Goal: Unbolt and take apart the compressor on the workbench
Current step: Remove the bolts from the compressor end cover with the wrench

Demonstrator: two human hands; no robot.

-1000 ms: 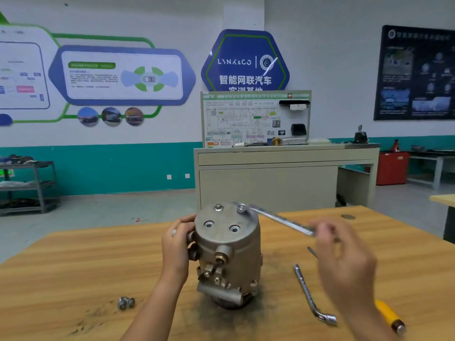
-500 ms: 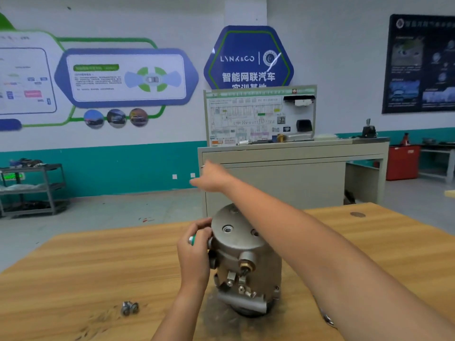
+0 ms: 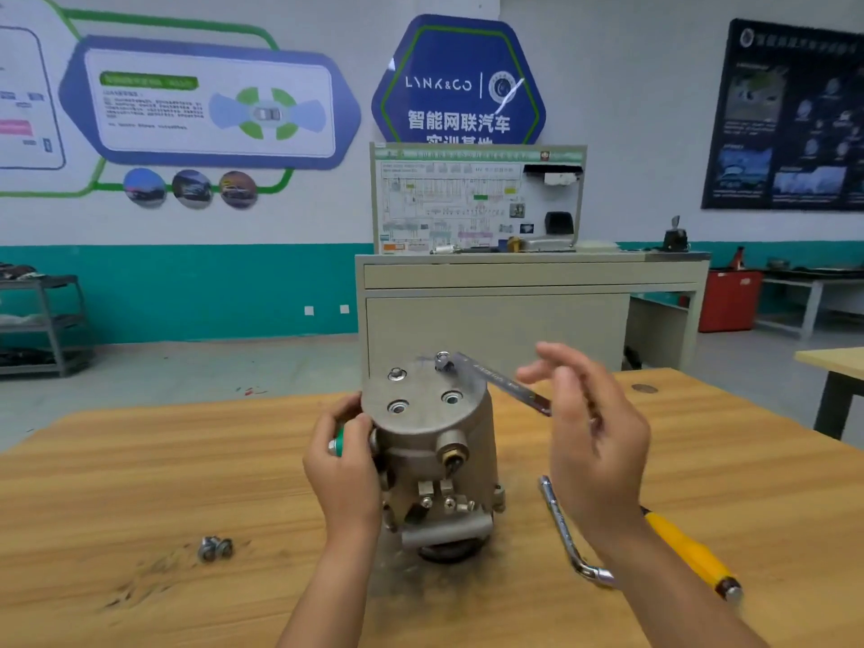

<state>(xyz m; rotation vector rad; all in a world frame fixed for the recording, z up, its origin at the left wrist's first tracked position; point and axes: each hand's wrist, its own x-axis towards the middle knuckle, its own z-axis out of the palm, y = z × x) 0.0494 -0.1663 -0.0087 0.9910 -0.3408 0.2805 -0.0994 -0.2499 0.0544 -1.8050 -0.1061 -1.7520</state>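
Compressor (image 3: pixel 435 441) stands on end at mid-desk (image 3: pixel 140 460) toward the near edge, long axis vertical, flat end cap up and tipped slightly toward the viewer, brass port facing the near edge. Left hand (image 3: pixel 343 470) clasps its left flank, fingers curled round a green-capped fitting; right hand (image 3: pixel 594 441) released, fingers loosely spread at the free end of a flat wrench (image 3: pixel 495 378) seated on the far-right cap bolt, handle running rightward; palm contact not resolvable. Also on desk: two loose bolts (image 3: pixel 215 548) near-left, L-shaped socket key (image 3: pixel 568 530) and yellow-handled screwdriver (image 3: pixel 687 554) right of the compressor.
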